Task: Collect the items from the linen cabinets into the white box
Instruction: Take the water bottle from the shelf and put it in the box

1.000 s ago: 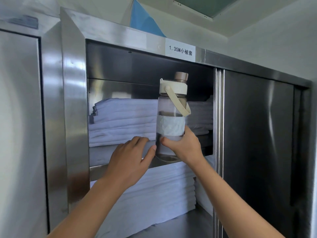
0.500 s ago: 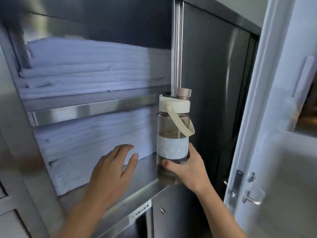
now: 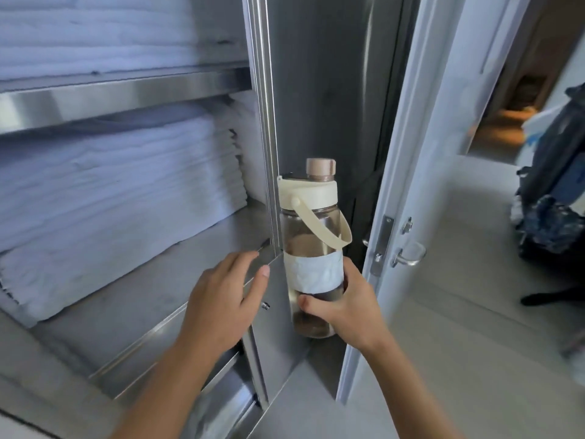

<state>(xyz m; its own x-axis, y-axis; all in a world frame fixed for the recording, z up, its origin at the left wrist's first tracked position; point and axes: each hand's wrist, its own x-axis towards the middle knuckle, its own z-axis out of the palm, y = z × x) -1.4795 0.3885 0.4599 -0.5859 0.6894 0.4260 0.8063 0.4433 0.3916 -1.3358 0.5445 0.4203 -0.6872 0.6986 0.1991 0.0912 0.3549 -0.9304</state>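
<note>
My right hand (image 3: 346,308) grips the lower part of a clear brownish water bottle (image 3: 311,248) with a cream lid, a cream carry strap and a white band round its middle. I hold the bottle upright in front of the steel linen cabinet's (image 3: 323,90) shut right door. My left hand (image 3: 221,305) hovers with relaxed fingers over the front edge of the lower steel shelf (image 3: 142,312), holding nothing. The white box is not in view.
Stacks of folded white linen (image 3: 110,185) fill the two open shelves on the left. A white door (image 3: 421,153) with metal handle (image 3: 408,258) stands just right of the bottle. A dark blue bag (image 3: 557,198) sits at the far right, pale floor below.
The view has swung down and to the right. My right hand has brought the bottle out of the upper shelf and down in front of the cabinet's right door; my left hand came down alongside.
</note>
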